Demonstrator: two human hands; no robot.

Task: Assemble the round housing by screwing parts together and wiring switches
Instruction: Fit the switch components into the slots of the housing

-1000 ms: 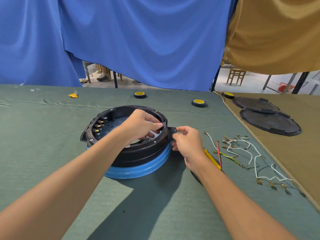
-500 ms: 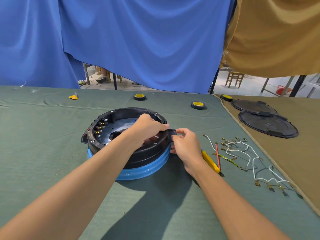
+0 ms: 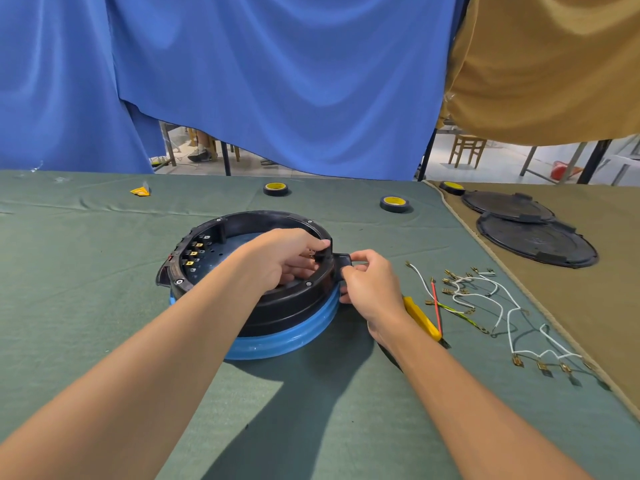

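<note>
Works at the right side of the round housing (image 3: 284, 310) — a black shell seated on a blue ring (image 3: 287, 339), mid-table on the green cloth (image 3: 104, 306). Reaches the left hand (image 3: 284, 259) over the near rim into the shell, fingers curled against the inner wall at the right edge, thumb on top of the rim. Grips the housing there; cannot tell whether anything smaller lies under the fingers. Pinches the black side tab (image 3: 343, 262), just outside that same spot, with the right hand (image 3: 372, 287) — thumb and forefinger closed on it. Shows a row of brass terminals (image 3: 194, 252) along the shell's left inner wall. Has a yellow-handled screwdriver (image 3: 420, 317) on the cloth partly beneath the right wrist, with loose wires (image 3: 485, 299) just beyond. Has two tape rolls (image 3: 275, 189) near the far edge and two black lids (image 3: 535, 244) on brown cloth to the right, well apart from the housing.
</note>
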